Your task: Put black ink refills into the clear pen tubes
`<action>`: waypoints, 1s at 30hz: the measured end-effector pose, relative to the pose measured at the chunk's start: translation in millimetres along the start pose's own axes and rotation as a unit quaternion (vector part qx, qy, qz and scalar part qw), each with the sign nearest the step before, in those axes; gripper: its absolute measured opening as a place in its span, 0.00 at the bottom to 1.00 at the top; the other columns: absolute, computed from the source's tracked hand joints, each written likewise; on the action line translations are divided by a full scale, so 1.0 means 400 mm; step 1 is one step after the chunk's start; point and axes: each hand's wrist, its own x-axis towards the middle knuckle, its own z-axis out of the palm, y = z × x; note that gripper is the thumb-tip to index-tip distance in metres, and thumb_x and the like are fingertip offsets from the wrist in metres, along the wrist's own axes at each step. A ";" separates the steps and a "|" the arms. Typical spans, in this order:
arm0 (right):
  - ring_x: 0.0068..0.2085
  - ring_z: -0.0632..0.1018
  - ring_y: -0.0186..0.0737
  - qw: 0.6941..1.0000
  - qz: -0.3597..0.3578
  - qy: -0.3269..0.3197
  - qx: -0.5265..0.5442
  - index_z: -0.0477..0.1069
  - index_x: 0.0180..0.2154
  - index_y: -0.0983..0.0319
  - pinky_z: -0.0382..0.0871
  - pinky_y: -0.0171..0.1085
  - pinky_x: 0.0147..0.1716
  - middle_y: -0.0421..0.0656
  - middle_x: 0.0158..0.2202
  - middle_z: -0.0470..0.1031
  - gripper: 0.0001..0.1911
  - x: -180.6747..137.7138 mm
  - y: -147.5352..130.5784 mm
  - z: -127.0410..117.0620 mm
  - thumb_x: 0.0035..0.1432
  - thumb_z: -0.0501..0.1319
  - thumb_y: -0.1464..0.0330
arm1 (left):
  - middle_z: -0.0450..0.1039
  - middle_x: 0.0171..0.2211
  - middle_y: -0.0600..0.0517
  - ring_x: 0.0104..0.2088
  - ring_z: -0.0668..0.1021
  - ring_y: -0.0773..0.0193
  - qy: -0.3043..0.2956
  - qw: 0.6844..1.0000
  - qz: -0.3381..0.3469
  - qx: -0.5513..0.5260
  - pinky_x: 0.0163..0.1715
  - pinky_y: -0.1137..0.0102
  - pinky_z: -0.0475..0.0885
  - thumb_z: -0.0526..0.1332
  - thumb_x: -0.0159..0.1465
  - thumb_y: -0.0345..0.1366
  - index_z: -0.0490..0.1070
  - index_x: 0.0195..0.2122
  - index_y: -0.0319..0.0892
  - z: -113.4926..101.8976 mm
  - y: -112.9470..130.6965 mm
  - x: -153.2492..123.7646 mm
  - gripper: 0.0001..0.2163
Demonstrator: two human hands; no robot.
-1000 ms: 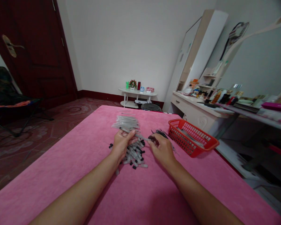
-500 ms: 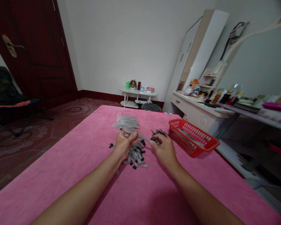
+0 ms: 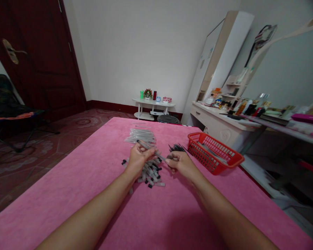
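My left hand point(image 3: 138, 159) is closed around a clear pen barrel point(image 3: 149, 148) that slants down toward my right hand point(image 3: 179, 162). My right hand is pinched at the barrel's lower end; what its fingers hold there is too small to name. Both hands hover above a heap of clear pen caps with black ends point(image 3: 151, 172) on the pink cloth point(image 3: 80, 180). Behind the left hand lies a stack of clear barrels point(image 3: 141, 135). A bunch of thin black refills point(image 3: 176, 148) lies behind the right hand.
A red plastic basket point(image 3: 225, 160) with a few pens in it stands at the right edge of the pink surface. Beyond it is a cluttered dressing table point(image 3: 224, 121). A small white side table point(image 3: 152, 106) stands by the far wall, a dark red door point(image 3: 39, 55) at left.
My right hand has turned and drawn slightly back and down, fingers curling under. The barrel in my left hand has tilted a little. The piles have not moved.
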 end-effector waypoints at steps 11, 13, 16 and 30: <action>0.23 0.71 0.36 0.894 -0.110 0.127 -0.416 0.73 0.22 0.61 0.52 0.33 0.22 0.43 0.22 0.74 0.15 0.001 -0.035 -0.105 0.56 0.56 0.61 | 0.77 0.41 0.47 0.46 0.75 0.55 -0.064 0.935 0.157 0.310 0.50 0.62 0.66 0.57 0.60 0.43 0.76 0.38 0.43 -0.084 -0.015 0.071 0.12; 0.26 0.74 0.40 0.868 -0.066 0.192 -0.452 0.74 0.25 0.60 0.55 0.34 0.23 0.46 0.25 0.76 0.16 0.005 -0.047 -0.168 0.56 0.55 0.59 | 0.75 0.46 0.47 0.50 0.73 0.53 -0.030 0.912 0.171 0.372 0.55 0.61 0.61 0.60 0.57 0.43 0.76 0.41 0.44 -0.140 -0.018 0.100 0.14; 0.31 0.76 0.48 0.817 0.024 0.277 -0.505 0.77 0.32 0.59 0.58 0.37 0.24 0.50 0.30 0.78 0.18 0.003 -0.048 -0.267 0.55 0.54 0.56 | 0.71 0.51 0.45 0.54 0.70 0.52 -0.035 0.867 0.173 0.466 0.57 0.60 0.58 0.58 0.58 0.43 0.72 0.48 0.43 -0.215 -0.031 0.132 0.18; 0.35 0.77 0.43 0.857 -0.041 0.226 -0.462 0.77 0.36 0.62 0.64 0.36 0.32 0.48 0.36 0.78 0.13 0.028 0.010 -0.258 0.53 0.58 0.64 | 0.77 0.37 0.46 0.40 0.75 0.55 -0.093 0.735 0.190 0.644 0.43 0.66 0.68 0.56 0.54 0.29 0.76 0.42 0.44 -0.242 -0.039 0.142 0.16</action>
